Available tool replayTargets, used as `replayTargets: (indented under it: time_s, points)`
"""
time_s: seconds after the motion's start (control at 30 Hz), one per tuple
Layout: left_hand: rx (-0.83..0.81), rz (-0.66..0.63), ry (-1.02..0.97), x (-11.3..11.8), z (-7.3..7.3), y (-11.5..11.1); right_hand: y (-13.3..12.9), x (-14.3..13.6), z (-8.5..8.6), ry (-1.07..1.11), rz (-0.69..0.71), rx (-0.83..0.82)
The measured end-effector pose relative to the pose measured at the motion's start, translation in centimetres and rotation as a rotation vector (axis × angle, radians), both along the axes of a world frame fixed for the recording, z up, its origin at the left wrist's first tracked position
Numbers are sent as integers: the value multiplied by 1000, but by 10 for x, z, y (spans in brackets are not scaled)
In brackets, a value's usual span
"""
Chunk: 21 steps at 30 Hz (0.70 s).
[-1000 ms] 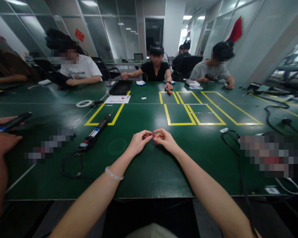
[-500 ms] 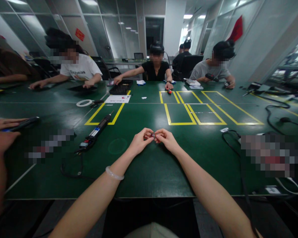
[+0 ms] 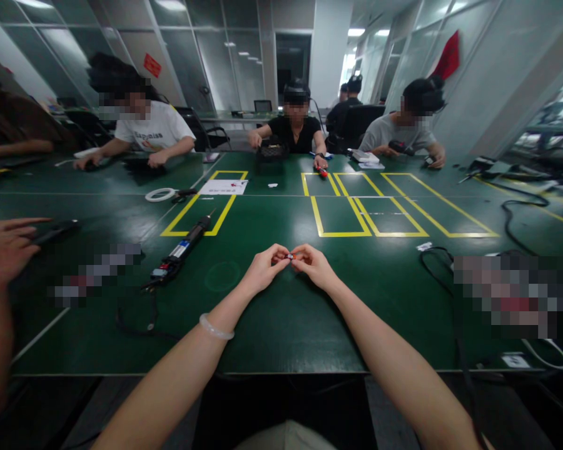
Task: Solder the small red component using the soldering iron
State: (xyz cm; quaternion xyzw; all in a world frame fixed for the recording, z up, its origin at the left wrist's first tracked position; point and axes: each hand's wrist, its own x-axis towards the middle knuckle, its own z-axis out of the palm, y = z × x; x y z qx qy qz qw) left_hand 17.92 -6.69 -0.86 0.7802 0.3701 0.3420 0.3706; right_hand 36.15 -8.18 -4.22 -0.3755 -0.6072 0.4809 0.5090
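Note:
Over the green table [image 3: 263, 331], my left hand [image 3: 268, 267] and my right hand [image 3: 313, 265] meet fingertip to fingertip. Pinched between them is a tiny red and silvery piece [image 3: 289, 257], mostly covered by the fingers and too small to name. Both hands are closed on it. A pale bangle [image 3: 216, 328] circles my left wrist. To the left of my left hand lies an electric screwdriver [image 3: 182, 250] with a dark body and a thin tip pointing away from me.
Yellow tape outlines [image 3: 344, 235] mark the table ahead. A white sheet [image 3: 224, 187] with small red bits lies beyond the screwdriver. Black cables [image 3: 457, 337] run at the right. A co-worker's hand [image 3: 9, 250] reaches in at left; other people sit opposite.
My hands stay almost in place, with the small piece turned slightly. Opposite, a person has lifted a black tray off the table and drawn it closer. The co-worker's hand at left has shifted.

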Motion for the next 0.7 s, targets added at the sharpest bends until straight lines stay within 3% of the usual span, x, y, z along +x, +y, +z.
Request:
replayTargets:
  time_s: [0.13,0.27,0.43,0.53,0.6,0.7]
  points:
    - [61,52,87,-8,8,1,0,0,-1,-13,-5,-12]
    - [155,122,252,-44,23,1,2,1,-3,-22,-17,-11]
    - [288,384,644,-137,27,4,1,0,-4,-71,-39,-3]
    - [236,641,849,-203,20,6,1,-1,-3,-80,-38,-5]
    - [185,743,933,-240,15,5,1,-1,-4,-90,-28,0]
    - [40,725,988,-273,13,4,1,-1,-6,-113,-27,20]
